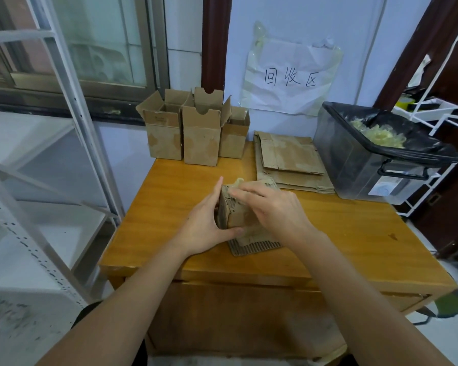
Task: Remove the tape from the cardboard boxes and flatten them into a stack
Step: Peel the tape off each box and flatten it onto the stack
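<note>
A small worn cardboard box (pixel 239 216) stands on the wooden table (pixel 341 241) in front of me. My left hand (pixel 209 220) holds its left side, fingers up along the wall and thumb under the front edge. My right hand (pixel 270 207) lies over the box's top and right side, fingertips pinching at a bit of yellowish tape (pixel 237 182) at the top edge. A torn corrugated flap (pixel 254 245) sticks out under the box. Three opened boxes (pixel 198 128) stand at the table's back. A stack of flattened cardboard (pixel 291 159) lies to their right.
A grey plastic bin (pixel 360 165) lined with a black bag holds crumpled tape at the back right. White metal shelving (pixel 50 154) stands to the left, a white rack (pixel 439 114) to the right. A paper sign (pixel 288 77) hangs on the wall.
</note>
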Demonstrator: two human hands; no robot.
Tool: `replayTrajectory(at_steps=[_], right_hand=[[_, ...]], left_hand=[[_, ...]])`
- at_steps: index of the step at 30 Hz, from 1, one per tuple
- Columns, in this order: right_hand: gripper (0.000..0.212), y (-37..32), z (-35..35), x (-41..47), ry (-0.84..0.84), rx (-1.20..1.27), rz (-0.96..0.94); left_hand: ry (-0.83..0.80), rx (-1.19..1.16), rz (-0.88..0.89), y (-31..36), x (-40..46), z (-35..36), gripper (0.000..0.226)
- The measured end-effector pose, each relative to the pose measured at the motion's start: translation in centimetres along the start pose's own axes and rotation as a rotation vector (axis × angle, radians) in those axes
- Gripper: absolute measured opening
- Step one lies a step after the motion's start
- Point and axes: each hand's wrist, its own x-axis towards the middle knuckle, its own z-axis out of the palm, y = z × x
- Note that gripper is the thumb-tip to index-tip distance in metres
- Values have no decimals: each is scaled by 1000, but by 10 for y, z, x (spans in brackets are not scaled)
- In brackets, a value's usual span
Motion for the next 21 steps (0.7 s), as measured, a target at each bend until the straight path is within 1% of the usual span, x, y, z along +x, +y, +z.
replayTrajectory(at_steps=[2,3,6,7,8,11,15,17,19,20,21], right_hand=[[44,5,0,-1,-17,-23,15],[43,5,-1,-1,-23,-38,34],[31,-1,0,1,-83,-56,34],[26,-1,0,2,-118,-26,46],[28,-1,-3,4,-167,26,87],[38,7,-15,9,-354,228,243],[47,9,-31,16,-486,347,310],[47,11,-36,18,-487,468,379],[45,15,-37,19,-432,615,498],[44,16,-36,20,-402,632,535],[42,17,-34,21,-382,600,537]], left_hand=[[2,-3,-9,0,1,0,133],[4,1,-11,0,1,0,133],[2,7,-10,0,2,0,132],[2,8,-8,0,2,0,131],[1,8,-9,-1,1,0,131],[-4,2,-14,-1,1,0,130],[-2,22,-29,1,0,-1,130],[-3,31,-35,2,0,-1,131],[-4,36,-38,2,-1,-2,131],[-6,34,-39,3,-1,-2,131],[-8,31,-39,3,-1,-3,131]])
